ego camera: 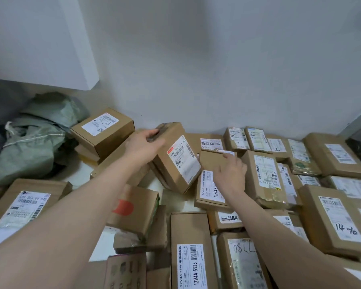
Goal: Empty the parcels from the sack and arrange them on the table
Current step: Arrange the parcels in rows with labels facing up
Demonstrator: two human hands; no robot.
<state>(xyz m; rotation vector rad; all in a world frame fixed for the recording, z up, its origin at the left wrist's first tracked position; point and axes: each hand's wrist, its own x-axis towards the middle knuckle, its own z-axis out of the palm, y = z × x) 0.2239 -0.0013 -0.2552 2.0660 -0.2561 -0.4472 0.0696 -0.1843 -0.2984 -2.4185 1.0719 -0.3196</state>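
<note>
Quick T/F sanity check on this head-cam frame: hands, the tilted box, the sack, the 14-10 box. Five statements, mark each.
1. The left hand grips the top end of a tilted brown cardboard box with a red-tagged label. True.
2. The right hand holds a roll of tape. False: it rests on a small plain brown carton, with no tape in view.
3. The crumpled grey-green woven sack lies at the far left by the wall. True.
4. The sack sits on top of the parcels at the right. False: it is at the left, beside the boxes.
5. A brown box with "14-10" handwritten on its label lies at the right. True.
</note>
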